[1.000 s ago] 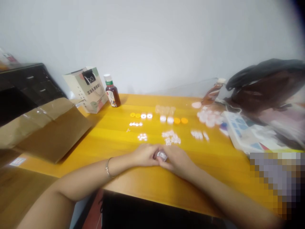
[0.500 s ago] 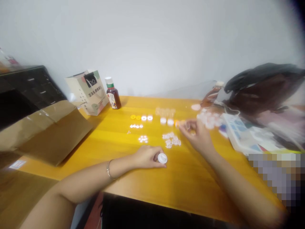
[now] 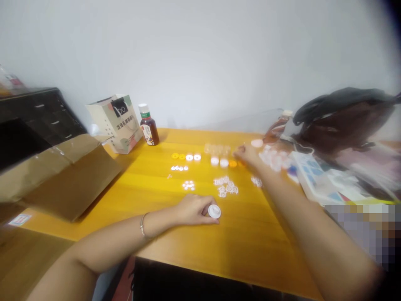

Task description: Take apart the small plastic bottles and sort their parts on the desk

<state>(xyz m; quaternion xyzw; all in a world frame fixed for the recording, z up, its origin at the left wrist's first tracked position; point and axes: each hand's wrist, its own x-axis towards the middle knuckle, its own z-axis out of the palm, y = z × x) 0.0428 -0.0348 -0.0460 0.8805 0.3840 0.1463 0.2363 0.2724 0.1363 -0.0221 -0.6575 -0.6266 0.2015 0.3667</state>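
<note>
Near the table's front, my left hand (image 3: 196, 210) pinches a round white part (image 3: 214, 211). My right hand (image 3: 246, 154) reaches to the back of the table, its fingers bunched at the right end of a row of clear pieces (image 3: 217, 149); what it holds, if anything, is too blurred to tell. Below that row lie white discs (image 3: 224, 162) and an orange disc (image 3: 232, 163). Further left are yellow discs (image 3: 178, 156) and white rings (image 3: 193, 157), with small white pieces (image 3: 179, 168) under them. White gear-like pieces (image 3: 229, 188) lie between my hands.
An open cardboard box (image 3: 90, 179), a paper bag (image 3: 120, 125) and a dark bottle (image 3: 149, 129) stand on the left. At the right are pinkish-white pieces (image 3: 275, 159), another bottle (image 3: 277, 127), a white tray (image 3: 308, 177) and a dark bag (image 3: 344, 121).
My right hand has moved back and slightly left, from beside the orange discs to the clear pieces. My left hand still holds the white part in nearly the same place.
</note>
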